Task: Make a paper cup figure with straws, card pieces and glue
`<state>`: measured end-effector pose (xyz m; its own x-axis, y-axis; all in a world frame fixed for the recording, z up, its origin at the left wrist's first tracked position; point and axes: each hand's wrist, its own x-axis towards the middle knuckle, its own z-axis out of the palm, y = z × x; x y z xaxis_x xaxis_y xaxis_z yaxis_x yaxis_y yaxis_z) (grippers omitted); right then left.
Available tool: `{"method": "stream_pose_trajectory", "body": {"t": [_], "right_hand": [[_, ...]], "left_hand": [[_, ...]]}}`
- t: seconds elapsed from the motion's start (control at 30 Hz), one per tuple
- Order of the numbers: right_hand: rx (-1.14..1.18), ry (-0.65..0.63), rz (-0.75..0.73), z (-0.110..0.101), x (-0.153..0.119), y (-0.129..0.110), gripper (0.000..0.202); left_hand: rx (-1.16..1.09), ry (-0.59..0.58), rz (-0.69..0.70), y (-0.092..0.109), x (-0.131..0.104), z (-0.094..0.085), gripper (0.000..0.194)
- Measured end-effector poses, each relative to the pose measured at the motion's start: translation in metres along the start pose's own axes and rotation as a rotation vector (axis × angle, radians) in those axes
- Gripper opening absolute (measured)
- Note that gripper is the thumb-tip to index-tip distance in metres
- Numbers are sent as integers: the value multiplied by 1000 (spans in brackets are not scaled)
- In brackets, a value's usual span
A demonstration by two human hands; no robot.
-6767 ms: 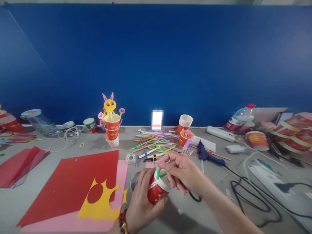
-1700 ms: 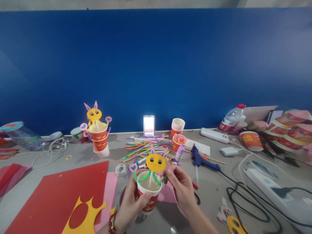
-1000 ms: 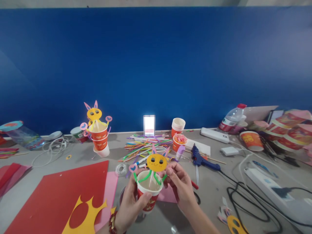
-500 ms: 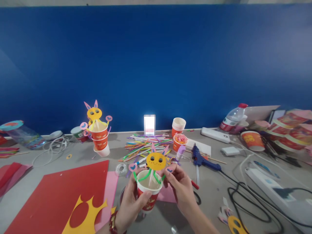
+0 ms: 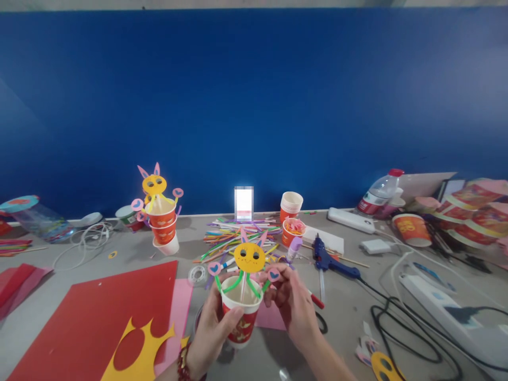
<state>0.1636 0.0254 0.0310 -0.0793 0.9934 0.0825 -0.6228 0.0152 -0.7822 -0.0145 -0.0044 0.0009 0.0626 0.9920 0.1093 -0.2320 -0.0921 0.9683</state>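
Observation:
My left hand [image 5: 214, 323] is wrapped round a red paper cup [image 5: 243, 324] with a white rim, held upright just above the table. A yellow paper bunny face [image 5: 250, 257] with pink ears stands over the cup on a thin stick. Green pipe-cleaner arms bend over the rim, ending in pink hearts with blue centres. Beside the right-side heart [image 5: 273, 275], my right hand [image 5: 293, 301] has loosely curled fingers, parted and holding nothing I can see. Whether a fingertip touches the heart's back, I cannot tell.
Pipe cleaners [image 5: 242, 233] lie in a pile behind the cup. To the right are a blue glue gun [image 5: 333, 260], black cable and a power strip [image 5: 448, 312]. Red sheets [image 5: 99, 312] and cut yellow paper [image 5: 153, 349] lie left. Stacked bunny cups [image 5: 163, 225] stand behind.
The pinch of my right hand on the right-side heart has loosened, and the fingers have parted. The cup and bunny face have shifted slightly left, the face tilting a little.

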Motion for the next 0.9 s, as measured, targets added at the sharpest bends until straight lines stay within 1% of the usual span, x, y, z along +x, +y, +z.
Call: {"method": "stream_pose_trajectory", "body": {"t": [0.07, 0.23, 0.4, 0.73, 0.9], "right_hand": [[26, 3, 5, 0, 0, -1, 43], [-17, 69, -7, -2, -1, 2, 27], [-115, 147, -13, -1, -2, 6, 28], [-135, 88, -24, -3, -1, 10, 25], [-183, 99, -21, -1, -2, 11, 28]], "left_hand": [[-1, 6, -11, -1, 0, -1, 52], [10, 29, -21, -1, 0, -1, 54], [-10, 14, -26, 1, 0, 1, 55], [-44, 24, -31, 2, 0, 2, 53], [-35, 44, -29, 3, 0, 3, 55]]}}
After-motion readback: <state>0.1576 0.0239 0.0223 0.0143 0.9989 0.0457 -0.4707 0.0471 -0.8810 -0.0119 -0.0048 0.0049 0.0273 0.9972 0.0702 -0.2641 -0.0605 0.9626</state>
